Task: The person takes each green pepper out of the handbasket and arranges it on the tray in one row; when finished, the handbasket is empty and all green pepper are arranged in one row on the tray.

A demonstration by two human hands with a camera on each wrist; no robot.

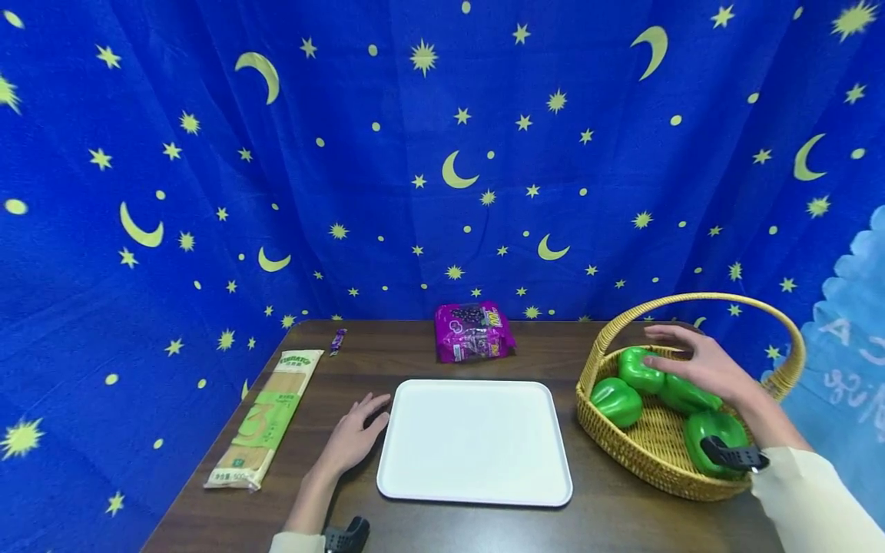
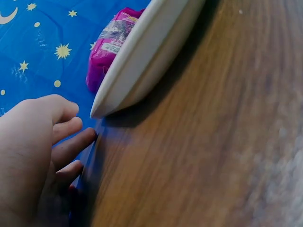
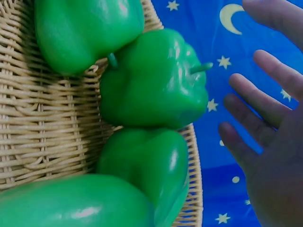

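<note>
Right hand (image 1: pixel 712 372) wide, empty, near green bell peppers (image 3: pixel 149 87); likely light, stiff, slick; best cupped at sides; left hand (image 1: pixel 356 436) empty, relaxed.

A curtained-off tabletop set, room type unclear: blue cloth (image 1: pixel 394 192) printed with yellow moons and stars hangs behind a brown, wood-grained table (image 1: pixel 373 361)

The left forearm (image 1: pixel 313 495) is slanting forward from the bottom of the head view; the left hand (image 1: pixel 355 434) is lying low, back upward, fingers pointing forward and inward, bending loosely. The right forearm (image 1: pixel 774 421) is angling up and inward from the lower right, and the right hand (image 1: pixel 701 365) is hovering, its fingers standing apart, nearly straight.
</note>
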